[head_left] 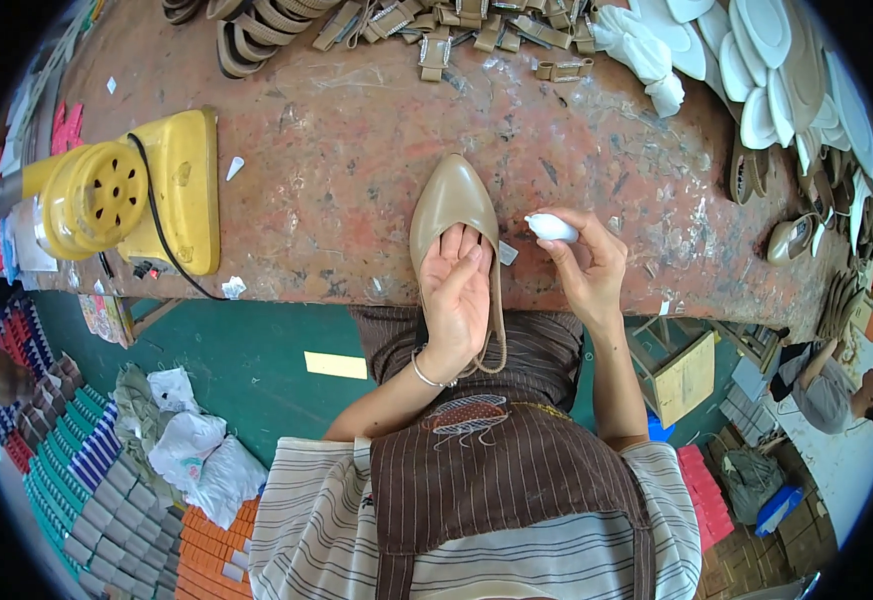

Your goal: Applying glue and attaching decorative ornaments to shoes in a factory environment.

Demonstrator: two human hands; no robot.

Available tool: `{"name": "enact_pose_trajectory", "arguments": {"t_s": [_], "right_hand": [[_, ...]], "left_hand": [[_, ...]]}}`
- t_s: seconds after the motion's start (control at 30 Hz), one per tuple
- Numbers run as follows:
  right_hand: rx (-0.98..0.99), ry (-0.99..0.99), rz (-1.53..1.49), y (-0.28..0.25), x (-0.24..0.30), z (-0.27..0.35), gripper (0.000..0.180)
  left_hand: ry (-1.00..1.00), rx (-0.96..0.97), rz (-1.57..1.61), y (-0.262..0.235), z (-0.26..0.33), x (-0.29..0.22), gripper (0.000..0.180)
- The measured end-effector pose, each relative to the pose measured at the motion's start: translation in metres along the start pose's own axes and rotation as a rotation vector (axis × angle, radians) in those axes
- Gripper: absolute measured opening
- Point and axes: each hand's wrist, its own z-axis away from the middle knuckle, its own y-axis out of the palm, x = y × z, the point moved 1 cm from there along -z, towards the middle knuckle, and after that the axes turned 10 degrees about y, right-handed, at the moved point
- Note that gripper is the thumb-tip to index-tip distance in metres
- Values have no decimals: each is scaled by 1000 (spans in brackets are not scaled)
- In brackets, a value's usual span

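A tan pointed-toe slingback shoe [453,205] lies at the table's near edge, toe pointing away from me. My left hand [455,300], palm up, has its fingers inside the shoe's opening and holds it there. The shoe's thin strap hangs down past my wrist, over the table edge. To the right of the shoe, my right hand [590,265] pinches a small white squeeze bottle [552,228] between thumb and fingers. Its tip points left, toward the shoe, with a gap between them. A small clear scrap [507,253] lies between shoe and bottle.
A yellow machine [171,190] with a black cable stands at the left. Along the far edge lie tan bows [436,52], coiled straps [256,35] and a white plastic bag [641,50]. White insoles [761,60] and shoes [792,240] are piled at right. Another person [836,385] is at far right.
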Motion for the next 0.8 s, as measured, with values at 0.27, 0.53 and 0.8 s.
{"name": "enact_pose_trajectory", "arguments": {"t_s": [0.27,0.53,0.8], "right_hand": [[107,-213,205,7,12,-25,28],[129,-263,330,10,16,-31,26],[142,-247,418,11,23,-31,25]], "left_hand": [[-122,128,-5,-1,-13,0,49],[-130,127,-72,-3,-14,0,57],[-122,126,-79,-7,-13,1,62]]}}
